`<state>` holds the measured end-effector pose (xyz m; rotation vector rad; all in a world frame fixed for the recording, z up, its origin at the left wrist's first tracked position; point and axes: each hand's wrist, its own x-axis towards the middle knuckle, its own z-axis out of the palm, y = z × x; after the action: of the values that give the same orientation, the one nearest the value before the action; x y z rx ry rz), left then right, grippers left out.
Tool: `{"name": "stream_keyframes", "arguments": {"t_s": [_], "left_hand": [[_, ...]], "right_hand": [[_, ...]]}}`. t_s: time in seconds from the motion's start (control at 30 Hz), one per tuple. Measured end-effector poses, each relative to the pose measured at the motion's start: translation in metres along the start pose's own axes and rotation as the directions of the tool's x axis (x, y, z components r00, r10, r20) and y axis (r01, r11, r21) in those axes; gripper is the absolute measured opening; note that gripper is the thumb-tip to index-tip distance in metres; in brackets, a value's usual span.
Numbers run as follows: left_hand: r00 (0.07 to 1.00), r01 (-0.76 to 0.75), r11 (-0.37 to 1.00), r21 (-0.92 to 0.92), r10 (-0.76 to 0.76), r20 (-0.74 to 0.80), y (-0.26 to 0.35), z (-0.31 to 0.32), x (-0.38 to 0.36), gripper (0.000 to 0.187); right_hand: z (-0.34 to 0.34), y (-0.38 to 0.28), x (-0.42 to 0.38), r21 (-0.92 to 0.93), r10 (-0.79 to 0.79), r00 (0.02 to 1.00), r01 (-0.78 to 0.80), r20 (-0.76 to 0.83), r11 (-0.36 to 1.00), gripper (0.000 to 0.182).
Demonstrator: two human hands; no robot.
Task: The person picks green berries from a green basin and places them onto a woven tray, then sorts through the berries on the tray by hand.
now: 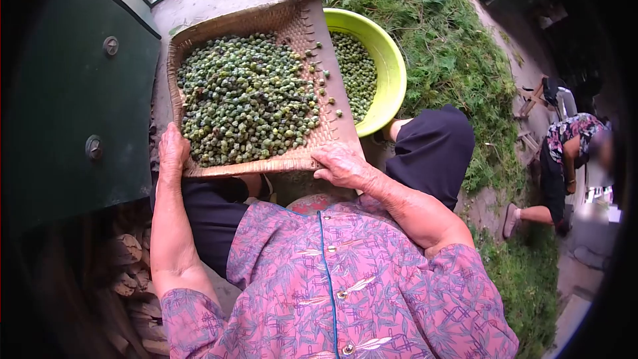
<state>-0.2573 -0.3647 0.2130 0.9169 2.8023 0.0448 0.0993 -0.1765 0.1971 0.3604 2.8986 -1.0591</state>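
Note:
A square woven winnowing basket [330, 119] lies across my lap, heaped with small round green and dark seed pods [246, 100]. My left hand [174, 149] is closed around its near left corner. At the near right, my right hand [342, 165] grips the rim, thumb below the edge. A few pods lie scattered on the flat right side of the weave. Just beyond that side stands a yellow-green plastic basin [393, 70], partly covered by the basket. More green pods [355, 73] fill the part of the basin that shows.
Cut green branches [458, 66] cover the ground to the right. A dark green metal door [80, 93] stands close on my left, with stacked firewood [133, 272] below it. Another person [565, 153] bends over at the far right, near a wooden stool [531, 100].

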Motion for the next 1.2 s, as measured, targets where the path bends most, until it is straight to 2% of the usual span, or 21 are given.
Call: {"name": "stream_keyframes", "arguments": {"t_s": [0.03, 0.1, 0.13, 0.17, 0.2, 0.27, 0.3, 0.33, 0.4, 0.47, 0.53, 0.57, 0.63, 0.73, 0.8, 0.83, 0.87, 0.97, 1.07, 1.13, 1.2], "left_hand": [[0.997, 0.058, 0.998, -0.004, -0.058, 0.051, 0.003, -0.001, -0.001, 0.025], [0.997, 0.064, 0.998, -0.007, -0.064, 0.035, 0.004, 0.003, -0.001, 0.027], [0.998, 0.059, 0.998, -0.003, -0.059, 0.02, 0.004, 0.006, -0.001, 0.028], [0.998, 0.054, 0.998, -0.007, -0.054, 0.029, 0.004, 0.005, -0.001, 0.038], [0.997, 0.065, 0.998, -0.008, -0.065, 0.034, 0.007, 0.005, -0.002, 0.038], [0.98, 0.025, 0.995, -0.099, -0.045, -0.195, 0.007, 0.009, -0.002, 0.046], [0.964, 0.005, 0.99, -0.14, -0.042, -0.261, 0.009, 0.013, 0.0, 0.047], [0.916, -0.114, 0.966, -0.23, 0.012, -0.402, 0.012, 0.019, -0.003, 0.039], [0.869, -0.164, 0.924, -0.345, -0.031, -0.494, 0.036, 0.028, -0.003, 0.035], [0.822, -0.126, 0.948, -0.292, -0.065, -0.566, 0.07, 0.035, -0.008, 0.034], [0.792, -0.114, 0.986, -0.119, 0.018, -0.61, 0.108, 0.032, -0.013, 0.042], [0.798, -0.147, 0.984, -0.101, 0.058, -0.599, 0.123, 0.034, -0.013, 0.045], [0.846, -0.169, 0.985, -0.036, 0.126, -0.518, 0.146, 0.039, -0.012, 0.055], [0.85, -0.086, 0.996, -0.002, 0.073, -0.522, 0.156, 0.049, -0.005, 0.065], [0.869, -0.067, 0.998, 0.005, 0.061, -0.491, 0.154, 0.045, 0.001, 0.064], [0.885, -0.082, 0.996, -0.026, 0.061, -0.461, 0.152, 0.044, 0.005, 0.064], [0.9, -0.096, 0.994, -0.057, 0.063, -0.43, 0.15, 0.043, 0.009, 0.063], [0.897, -0.077, 0.996, -0.037, 0.053, -0.438, 0.152, 0.04, 0.012, 0.061], [0.884, -0.055, 0.998, -0.017, 0.041, -0.466, 0.155, 0.041, 0.012, 0.06], [0.873, -0.068, 0.998, -0.015, 0.052, -0.486, 0.154, 0.042, 0.012, 0.06], [0.861, -0.066, 0.998, -0.012, 0.051, -0.506, 0.154, 0.044, 0.012, 0.059]], "right_hand": [[-0.006, 0.001, 0.001, 0.038, 0.008, 1.0, -0.008, 0.023, 0.999, 0.03], [-0.013, 0.003, 0.002, 0.069, 0.009, 0.998, -0.013, 0.055, 0.998, 0.031], [-0.01, 0.006, 0.003, 0.155, 0.047, 0.999, -0.051, 0.024, 0.987, 0.032], [-0.01, 0.008, 0.003, 0.247, 0.09, 0.996, -0.087, -0.002, 0.965, 0.033], [-0.02, 0.003, 0.006, 0.24, 0.172, 0.984, -0.178, 0.046, 0.954, 0.029], [-0.018, 0.014, 0.01, 0.28, 0.185, 0.982, -0.167, -0.037, 0.945, 0.025], [-0.019, 0.018, 0.014, 0.275, 0.216, 0.974, -0.189, -0.069, 0.943, 0.021], [-0.022, 0.021, 0.017, 0.285, 0.221, 0.964, -0.172, -0.148, 0.943, 0.018], [-0.031, 0.025, 0.024, 0.353, 0.363, 0.917, -0.289, -0.164, 0.89, 0.016], [-0.029, 0.042, 0.033, 0.451, 0.417, 0.879, -0.282, -0.233, 0.847, 0.017], [-0.037, 0.046, 0.04, 0.368, 0.428, 0.858, -0.315, -0.283, 0.875, 0.014], [-0.035, 0.049, 0.042, 0.363, 0.423, 0.862, -0.312, -0.281, 0.878, 0.014], [-0.023, 0.049, 0.043, 0.239, 0.251, 0.888, -0.167, -0.384, 0.957, 0.012], [-0.007, 0.034, 0.042, 0.199, 0.137, 0.947, -0.08, -0.291, 0.977, 0.011], [0.007, 0.034, 0.043, 0.152, 0.026, 0.977, 0.007, -0.211, 0.988, 0.014], [0.012, 0.032, 0.043, 0.141, 0.018, 0.99, 0.002, -0.14, 0.99, 0.02], [0.015, 0.03, 0.047, 0.142, 0.015, 0.991, 0.005, -0.135, 0.99, 0.02], [0.018, 0.025, 0.066, 0.015, 0.015, 0.98, -0.012, -0.2, 1.0, 0.03], [0.01, 0.027, 0.09, -0.021, 0.05, 0.977, -0.056, -0.207, 0.998, 0.03], [0.009, 0.032, 0.105, -0.013, 0.004, 0.969, -0.007, -0.246, 1.0, 0.031], [0.006, 0.039, 0.121, -0.032, 0.052, 0.948, -0.065, -0.313, 0.997, 0.031]]}}
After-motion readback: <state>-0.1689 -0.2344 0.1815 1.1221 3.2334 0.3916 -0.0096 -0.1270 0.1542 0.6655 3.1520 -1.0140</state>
